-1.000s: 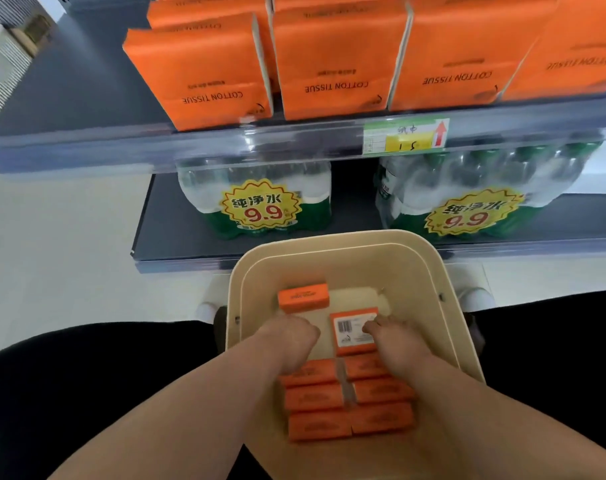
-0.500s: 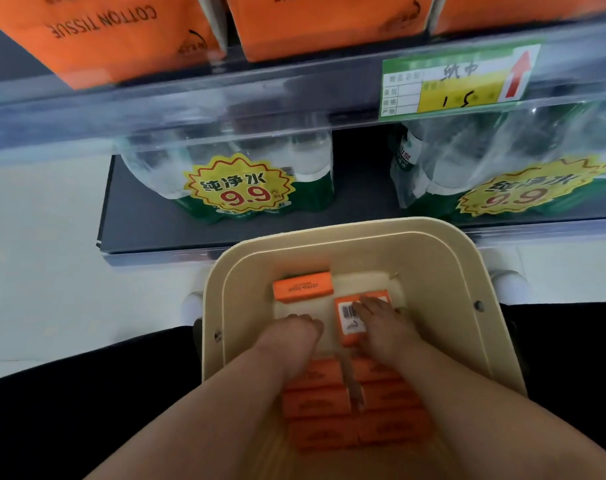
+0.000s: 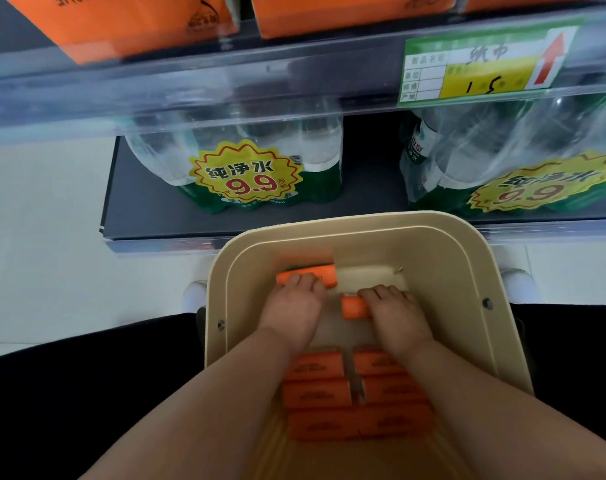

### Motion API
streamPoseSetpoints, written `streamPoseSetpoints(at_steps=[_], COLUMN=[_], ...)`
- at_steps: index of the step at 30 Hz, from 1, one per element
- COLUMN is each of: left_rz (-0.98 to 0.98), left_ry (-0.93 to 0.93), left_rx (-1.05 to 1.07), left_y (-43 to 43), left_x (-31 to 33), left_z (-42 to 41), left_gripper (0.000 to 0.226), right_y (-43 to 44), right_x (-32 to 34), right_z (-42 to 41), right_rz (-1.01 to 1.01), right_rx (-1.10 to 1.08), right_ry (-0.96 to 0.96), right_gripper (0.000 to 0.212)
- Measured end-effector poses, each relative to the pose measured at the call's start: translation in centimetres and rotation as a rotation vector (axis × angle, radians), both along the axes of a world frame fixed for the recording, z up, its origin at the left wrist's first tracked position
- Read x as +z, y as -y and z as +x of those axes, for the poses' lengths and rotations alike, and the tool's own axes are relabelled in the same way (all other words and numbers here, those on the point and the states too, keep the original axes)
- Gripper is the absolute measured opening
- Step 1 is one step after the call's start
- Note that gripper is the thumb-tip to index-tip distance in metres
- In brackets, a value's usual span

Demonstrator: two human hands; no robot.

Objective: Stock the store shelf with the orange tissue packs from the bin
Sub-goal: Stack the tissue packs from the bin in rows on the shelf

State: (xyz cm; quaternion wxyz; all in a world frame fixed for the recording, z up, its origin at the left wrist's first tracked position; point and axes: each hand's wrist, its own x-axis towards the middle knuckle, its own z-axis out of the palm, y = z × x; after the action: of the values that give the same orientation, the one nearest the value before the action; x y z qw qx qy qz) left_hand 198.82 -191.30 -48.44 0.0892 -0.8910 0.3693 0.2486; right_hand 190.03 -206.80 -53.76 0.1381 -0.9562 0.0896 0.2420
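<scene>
Orange tissue packs [image 3: 315, 393] lie in rows under both wrists in the bin [image 3: 468, 258]. They are likely light, soft and slick-wrapped, best pinched across the short sides. Left hand [image 3: 293, 310] grips one pack [image 3: 308, 271] at its fingertips; right hand [image 3: 397, 315] grips a second pack [image 3: 352, 306] beside its thumb.

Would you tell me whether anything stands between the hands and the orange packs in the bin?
Nothing visible does: the left hand holds the far orange pack, and the right hand grips the near orange pack.

Bare forearms [image 3: 208, 403] reaching toward 12 o'clock, palm-down left hand [image 3: 291, 308] and right hand [image 3: 397, 315] each curled over a small orange tissue pack [image 3: 352, 306]
</scene>
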Motion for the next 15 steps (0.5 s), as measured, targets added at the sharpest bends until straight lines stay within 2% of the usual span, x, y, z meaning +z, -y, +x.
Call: streamPoseSetpoints(at_steps=[6, 15], left_rz=[0.066, 0.208], left_ry=[0.066, 0.1], left_rx=[0.064, -0.083], left_y=[0.5, 1.5], left_x=[-1.5, -3.2], left_z=[0.5, 1.3], left_gripper=[0.043, 0.036], right_y=[-0.6, -0.4], right_x=[1.5, 2.2], right_z=[-0.9, -1.4], right_rz=[-0.007, -0.005], right_rx=[-0.031, -0.068], right_ry=[0.034, 0.026], right_gripper=[0.051, 0.052])
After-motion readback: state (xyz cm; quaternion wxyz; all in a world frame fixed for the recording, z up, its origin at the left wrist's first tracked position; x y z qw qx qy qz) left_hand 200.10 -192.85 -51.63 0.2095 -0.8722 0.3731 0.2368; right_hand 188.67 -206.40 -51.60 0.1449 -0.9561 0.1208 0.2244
